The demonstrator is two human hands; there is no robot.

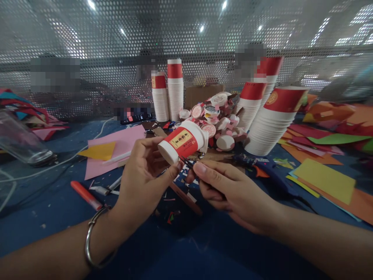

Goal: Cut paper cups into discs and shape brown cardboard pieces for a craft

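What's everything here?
tilted paper cup: one, red-white, centre
cup stacks: five, red-white, back
round cut pieces: many, pink-white, centre
pointed tool: one, dark, centre
corded tool: one, blue-orange, right
paper sheets: several, multicoloured, sides
glassy container: one, clear, left
marker: one, red, left
cabling: some, white, left
stick: one, brown, front
display device: one, black, back
perforated screen: one, grey, back
tabletop: one, blue, below
bangle: one, silver, wrist
left hand: one, bare, centre
right hand: one, bare, centre
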